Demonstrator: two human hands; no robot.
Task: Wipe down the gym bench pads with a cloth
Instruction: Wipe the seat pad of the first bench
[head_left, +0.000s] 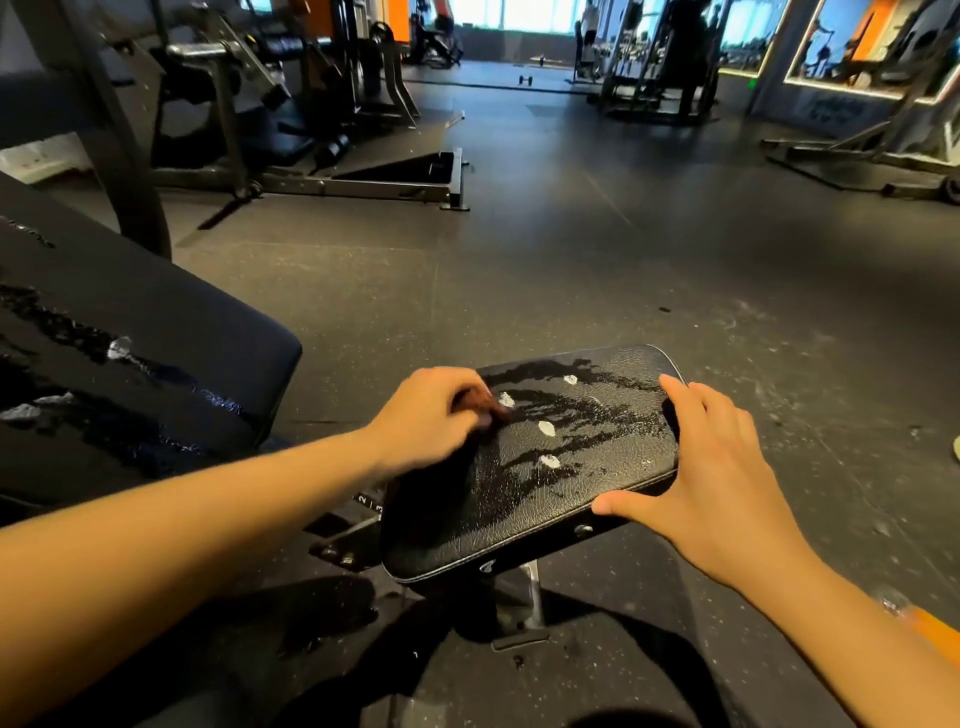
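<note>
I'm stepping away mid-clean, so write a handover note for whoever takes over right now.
Left hand grips the cloth on the seat pad, at its far-left part.
Right hand is open, braced on the pad's right edge.
The seat pad is wet-streaked with white blobs, not yet wiped dry.
The back pad, on the left, shows streaks and blobs too.
Left to do: wipe both.
</note>
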